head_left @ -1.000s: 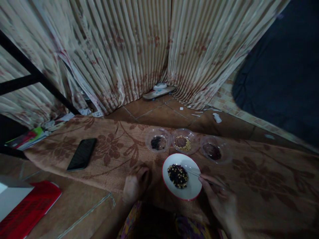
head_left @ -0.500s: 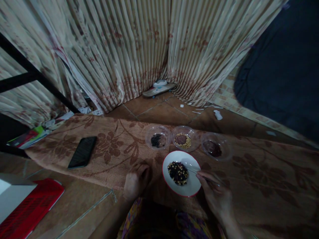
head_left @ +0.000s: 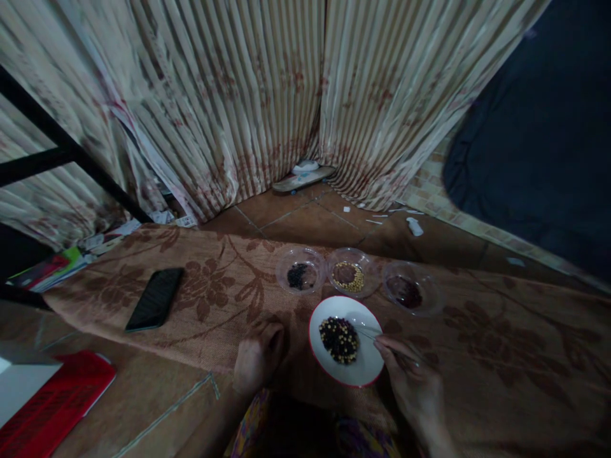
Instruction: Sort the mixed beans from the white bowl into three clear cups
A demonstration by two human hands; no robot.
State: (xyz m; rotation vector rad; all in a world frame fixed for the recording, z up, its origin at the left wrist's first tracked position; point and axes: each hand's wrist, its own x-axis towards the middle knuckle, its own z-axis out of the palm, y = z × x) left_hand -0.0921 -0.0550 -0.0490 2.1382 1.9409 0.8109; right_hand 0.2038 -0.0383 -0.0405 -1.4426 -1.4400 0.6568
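My right hand pinches thin metal tweezers, whose tips reach into a white bowl with a red rim. Dark and yellow beans lie mixed in a heap in that bowl. My left hand rests curled on the cloth to the left of the bowl, closed, with nothing visible in it. Behind the bowl stand three clear plastic cups: one with black beans, one with yellow beans and one with dark red beans.
A brown flowered cloth covers the low table. On its left part lies a black phone. Beyond are a skateboard on the tiled floor and striped curtains. A red box sits on the floor at lower left.
The whole view has shifted slightly, so the table and its things appear a little lower. Both hands keep nearly the same pose, and the tweezers still point into the bowl.
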